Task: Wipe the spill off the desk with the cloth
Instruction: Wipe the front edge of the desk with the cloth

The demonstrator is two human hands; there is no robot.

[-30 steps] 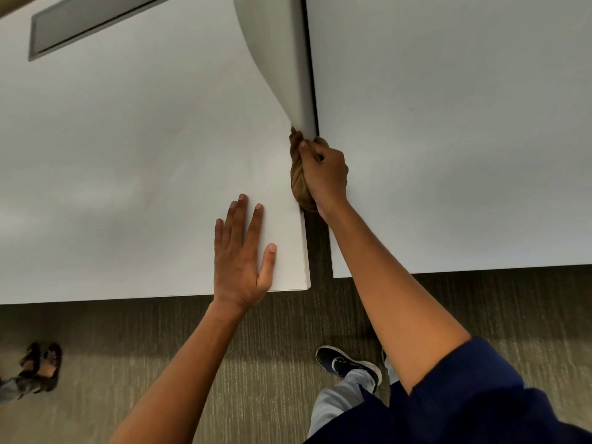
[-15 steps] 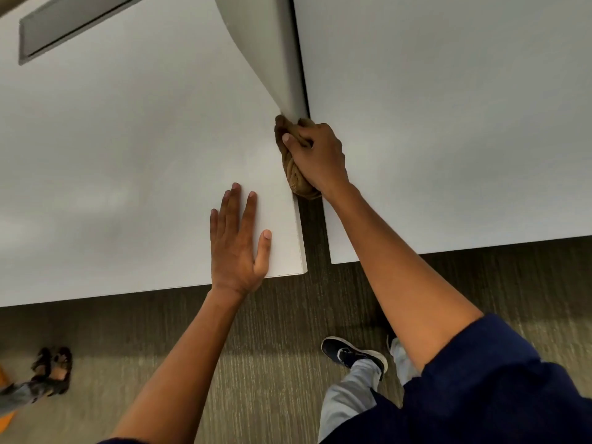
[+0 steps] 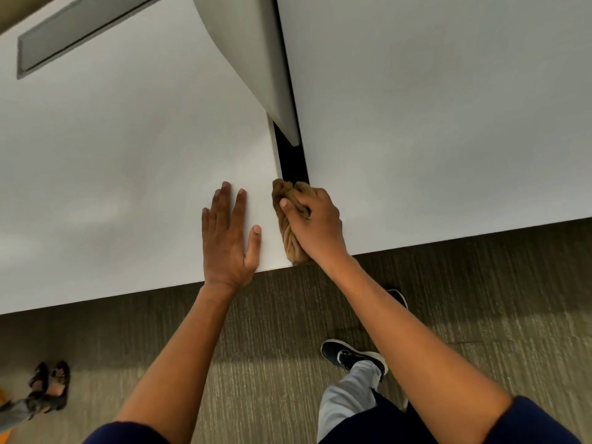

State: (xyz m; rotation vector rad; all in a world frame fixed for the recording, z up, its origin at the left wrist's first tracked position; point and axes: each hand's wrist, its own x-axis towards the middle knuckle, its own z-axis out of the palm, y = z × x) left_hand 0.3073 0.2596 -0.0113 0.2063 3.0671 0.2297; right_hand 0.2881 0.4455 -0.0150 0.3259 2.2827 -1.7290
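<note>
1. Head camera view, looking down: the left hand (image 3: 229,238) lies flat, fingers spread, grasping nothing, on the near right corner of the left white desk (image 3: 128,174). It sits just left of the cloth grip. Judged risk: weight leaning on that palm could slip if the surface there is damp.
2. Just right of that palm, a bunched brown cloth (image 3: 290,229) presses against the right side edge of the left desk, in the dark gap (image 3: 293,165) between the two desks. No spill is visible on either top.
3. The right hand (image 3: 315,224) is clenched around the cloth, thumb across its upper folds. The wad's lower end pokes out below the grip, at the desk's front corner. Judged risk: the cloth could slide off that corner and fall to the carpet (image 3: 448,299) below, or snag in the narrow gap.
4. Beyond the grip, a grey divider panel (image 3: 256,59) rises from the gap; knuckles could knock its tip.
5. Right of the grip lies the right white desk (image 3: 448,123). Liquid pushed sideways might smear onto its edge.
</note>
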